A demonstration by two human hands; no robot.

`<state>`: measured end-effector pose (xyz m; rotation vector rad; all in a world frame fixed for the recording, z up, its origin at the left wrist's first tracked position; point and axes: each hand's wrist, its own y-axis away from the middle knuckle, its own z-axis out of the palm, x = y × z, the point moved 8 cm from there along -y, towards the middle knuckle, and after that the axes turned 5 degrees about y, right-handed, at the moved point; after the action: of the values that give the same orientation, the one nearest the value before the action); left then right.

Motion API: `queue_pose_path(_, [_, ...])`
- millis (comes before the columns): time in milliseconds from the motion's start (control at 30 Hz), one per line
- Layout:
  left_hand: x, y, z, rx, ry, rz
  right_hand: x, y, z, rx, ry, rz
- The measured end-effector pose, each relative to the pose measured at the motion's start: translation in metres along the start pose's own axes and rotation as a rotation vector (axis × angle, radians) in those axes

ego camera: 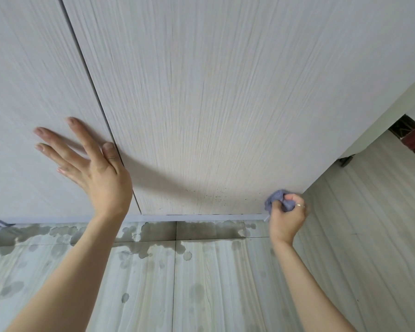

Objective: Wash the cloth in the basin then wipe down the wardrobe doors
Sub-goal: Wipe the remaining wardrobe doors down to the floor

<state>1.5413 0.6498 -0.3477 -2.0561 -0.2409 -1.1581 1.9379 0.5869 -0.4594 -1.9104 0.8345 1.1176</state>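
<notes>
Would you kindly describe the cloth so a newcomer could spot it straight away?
Follow the wide pale wardrobe door down to its bottom right corner. There the right hand grips the cloth, a small bunched wad, the only blue-purple thing against the pale wood.

Soft, even daylight fills the view, with no glare on the pale wardrobe door [201,104]. The left hand [98,168] throws a long, soft-edged shadow rightward across that door's lower part. Wide-angle distortion bends the door's edges outward; the fingertips [40,131] look slightly blurred.
</notes>
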Motion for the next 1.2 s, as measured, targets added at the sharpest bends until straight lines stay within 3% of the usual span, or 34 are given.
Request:
queue_pose_path(67, [0.001, 0.001, 0.000, 0.005, -0.002, -0.006, -0.043, 0.006, -0.006, 0.067, -0.080, -0.185])
queue_pose_path(167, [0.004, 0.003, 0.000, 0.008, 0.003, -0.008, -0.053, 0.014, 0.001, 0.090, -0.101, -0.221])
queue_pose_path(233, [0.005, 0.002, 0.000, 0.012, 0.001, -0.007, -0.032, 0.017, 0.010, 0.069, -0.069, -0.123])
queue_pose_path(367, [0.004, 0.002, -0.001, 0.012, 0.006, -0.007, 0.032, 0.023, 0.028, -0.115, 0.011, 0.245])
queue_pose_path(433, [0.004, 0.002, 0.000, 0.014, 0.010, -0.007, 0.039, 0.026, 0.028, -0.154, 0.028, 0.290])
queue_pose_path(600, [0.003, 0.003, 0.000, 0.027, 0.008, -0.017, -0.027, 0.038, 0.020, -0.059, -0.088, 0.008])
queue_pose_path(667, [0.003, 0.003, 0.000, 0.025, 0.006, -0.021, -0.042, 0.044, 0.023, -0.011, -0.128, -0.023])
queue_pose_path(767, [0.004, 0.003, 0.000, 0.025, 0.005, -0.020, -0.025, 0.045, 0.032, -0.004, -0.148, 0.144])
queue_pose_path(867, [0.004, 0.003, -0.001, 0.022, 0.005, -0.023, 0.031, 0.056, 0.043, -0.058, -0.240, 0.605])
queue_pose_path(933, [0.005, 0.003, -0.001, 0.022, 0.012, -0.018, 0.045, 0.066, 0.048, -0.102, -0.280, 0.762])
queue_pose_path(1200, [0.004, 0.003, 0.000, 0.019, 0.018, -0.029, -0.018, 0.079, 0.063, -0.199, -0.566, 0.659])
